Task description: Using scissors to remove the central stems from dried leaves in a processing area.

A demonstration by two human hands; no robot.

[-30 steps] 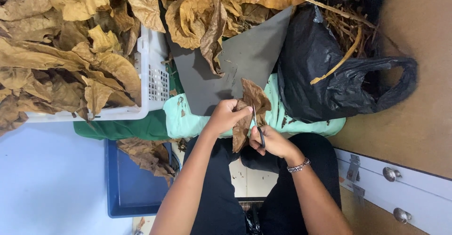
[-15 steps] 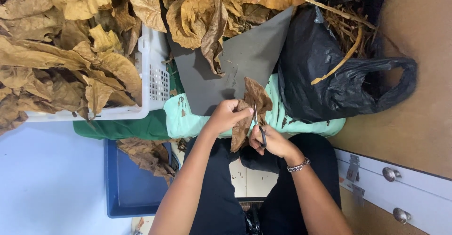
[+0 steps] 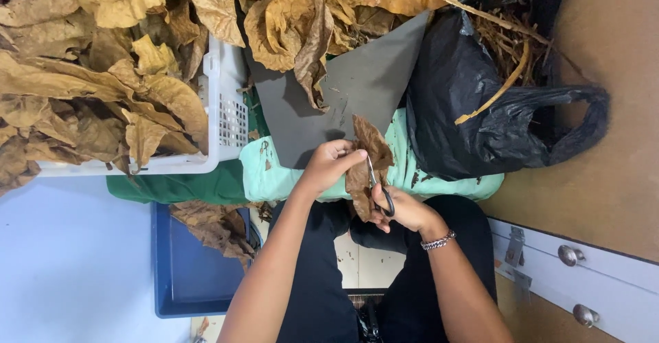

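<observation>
Brown, dry, crinkled leaf (image 3: 362,161) pinched in the left hand (image 3: 328,168), small dark-handled scissors (image 3: 379,193) gripped in the right hand (image 3: 405,209), blades mid-leaf between both hands' fingertips, cut seemingly unfinished, heaped leaves (image 3: 96,82) beyond probably waiting.

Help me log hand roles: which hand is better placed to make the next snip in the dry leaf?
Right: the right hand holds the scissors against the dry leaf; the left hand grips its edge.

We see left hand (image 3: 328,168) pinching dry brown leaf (image 3: 364,157); right hand (image 3: 405,209) working small black-handled scissors (image 3: 382,195) into it. Behind: grey sheet (image 3: 364,82), mint-green cloth (image 3: 274,175), white plastic basket (image 3: 226,120) heaped with leaves, black plastic bag (image 3: 467,109) of stems, blue tray (image 3: 185,274).
</observation>
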